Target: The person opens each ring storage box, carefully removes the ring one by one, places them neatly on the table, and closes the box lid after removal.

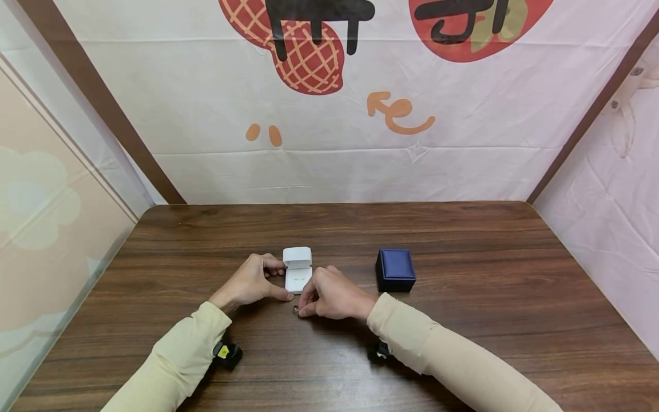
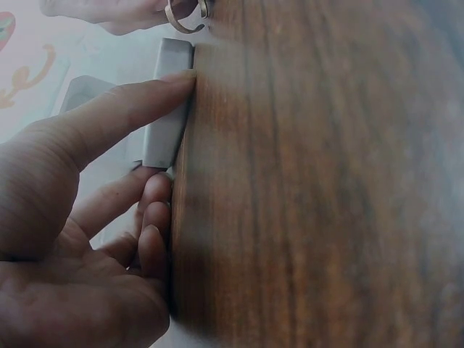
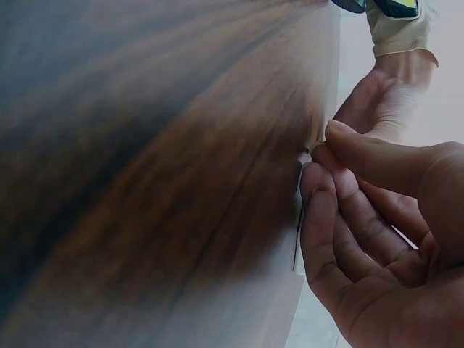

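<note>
A small white ring box [image 1: 297, 281] stands on the table with its hinged lid raised at the back. My left hand [image 1: 251, 281] holds it from the left, thumb laid on its front face and curled fingers against its side, as the left wrist view shows. My right hand [image 1: 333, 294] pinches a thin metal ring [image 2: 173, 20] between thumb and fingertips, just in front of the box's right corner. In the right wrist view the fingers mostly cover the ring.
A dark blue box [image 1: 398, 265] with its lid down stands to the right, beyond my right hand. The wooden table [image 1: 463, 240] ends at a printed white curtain [image 1: 334, 177] at the back. Black wrist cameras [image 1: 228, 355] hang under both sleeves.
</note>
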Tool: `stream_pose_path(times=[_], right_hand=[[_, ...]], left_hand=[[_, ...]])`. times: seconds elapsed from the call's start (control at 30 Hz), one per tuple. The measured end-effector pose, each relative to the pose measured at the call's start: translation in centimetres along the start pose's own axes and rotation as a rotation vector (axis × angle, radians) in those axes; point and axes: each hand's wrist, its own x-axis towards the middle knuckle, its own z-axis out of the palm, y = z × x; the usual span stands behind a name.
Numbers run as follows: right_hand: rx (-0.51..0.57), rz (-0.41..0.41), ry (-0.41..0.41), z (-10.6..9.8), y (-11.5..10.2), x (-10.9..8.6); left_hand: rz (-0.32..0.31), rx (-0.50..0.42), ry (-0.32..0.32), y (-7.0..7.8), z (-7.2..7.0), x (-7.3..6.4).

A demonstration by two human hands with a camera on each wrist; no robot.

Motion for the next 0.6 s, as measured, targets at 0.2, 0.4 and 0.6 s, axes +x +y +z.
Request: stream_pose_path(times=[0.2, 0.4, 0.6], right_hand=[[-0.019, -0.016, 0.005, -0.09, -0.12, -0.03], [-0.019, -0.02, 0.007, -0.1, -0.12, -0.03], [-0.03, -0.042, -0.002, 0.0, -0.05, 0.02]], left_hand=[[-0.002, 0.002, 0.001, 0.0, -0.01, 0.04], [-0.011, 0.002, -0.002, 0.07, -0.01, 0.02], [-0.017, 0.003, -0.002, 0.18, -0.01, -0.01]])
